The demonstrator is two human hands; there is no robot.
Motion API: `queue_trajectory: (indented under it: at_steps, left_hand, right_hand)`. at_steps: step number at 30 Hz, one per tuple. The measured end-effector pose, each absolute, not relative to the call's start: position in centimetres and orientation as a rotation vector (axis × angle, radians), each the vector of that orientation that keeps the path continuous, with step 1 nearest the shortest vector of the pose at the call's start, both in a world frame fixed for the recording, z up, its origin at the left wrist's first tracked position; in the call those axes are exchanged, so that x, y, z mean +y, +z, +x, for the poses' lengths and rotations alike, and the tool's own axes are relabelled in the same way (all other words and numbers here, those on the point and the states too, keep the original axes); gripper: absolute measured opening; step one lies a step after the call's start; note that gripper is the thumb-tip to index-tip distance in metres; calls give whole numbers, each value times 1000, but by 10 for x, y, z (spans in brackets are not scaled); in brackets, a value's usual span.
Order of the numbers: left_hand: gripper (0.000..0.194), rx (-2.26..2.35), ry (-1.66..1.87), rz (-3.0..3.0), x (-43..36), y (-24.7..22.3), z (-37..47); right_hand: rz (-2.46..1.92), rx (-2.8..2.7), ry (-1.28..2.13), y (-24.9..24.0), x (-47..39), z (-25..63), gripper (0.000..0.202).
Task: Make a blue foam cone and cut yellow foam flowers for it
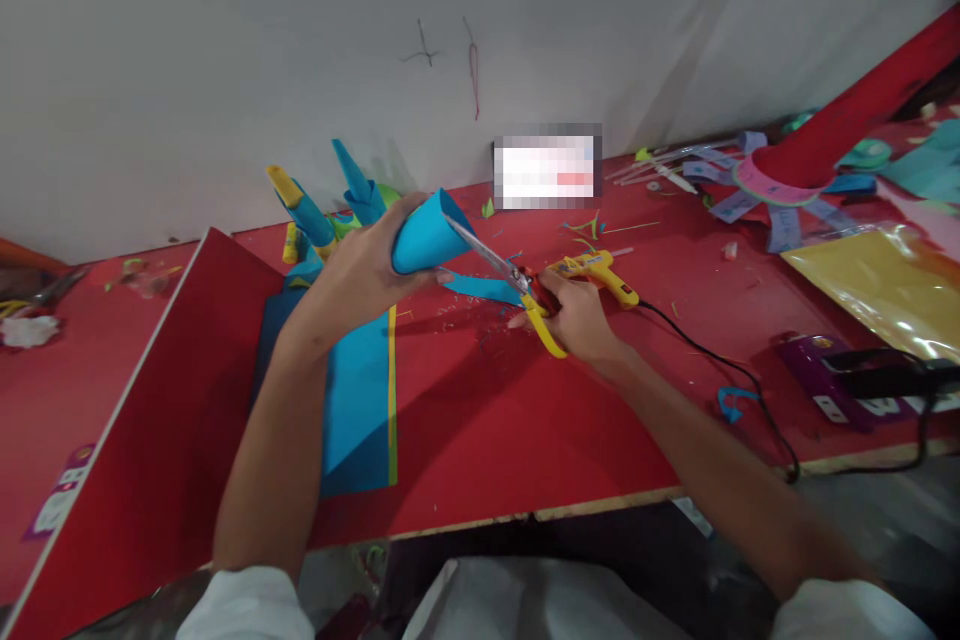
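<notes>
Head view: left hand grips the blue roll above the table, toward its back edge, apparently steadying it for the scissors gripped in the right hand.

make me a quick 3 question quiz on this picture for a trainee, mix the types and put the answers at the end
1. Multiple choice: what does the right hand hold?
a) a pencil
b) scissors
c) a roll of tape

2. True or false: the left hand is empty.

3. Fill in: just beyond the right hand, on the red table, lies a yellow ____.

Key: 1. b. 2. False; it holds a rolled blue paper. 3. Glue gun.
</notes>
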State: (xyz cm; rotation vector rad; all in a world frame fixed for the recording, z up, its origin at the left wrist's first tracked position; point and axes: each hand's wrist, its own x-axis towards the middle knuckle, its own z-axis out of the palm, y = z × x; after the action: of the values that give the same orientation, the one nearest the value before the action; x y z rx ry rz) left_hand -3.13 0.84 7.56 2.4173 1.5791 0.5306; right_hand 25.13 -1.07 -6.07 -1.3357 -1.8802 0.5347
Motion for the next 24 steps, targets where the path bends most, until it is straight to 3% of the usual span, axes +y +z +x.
queue_trajectory:
  at_steps: [10,18,24]
  left_hand:
    - [102,1681,507,2419,6,79,-28]
    - [101,2073,520,2525,0,81,-14]
    - [92,2093,399,2554,1,77,-9]
  right_hand:
    - [-1257,-1952,652,-65,-11,253,46]
    - [-1347,-2007,652,-66,-14,250,36]
    - [-1341,-2017,672,-67,-18,246,37]
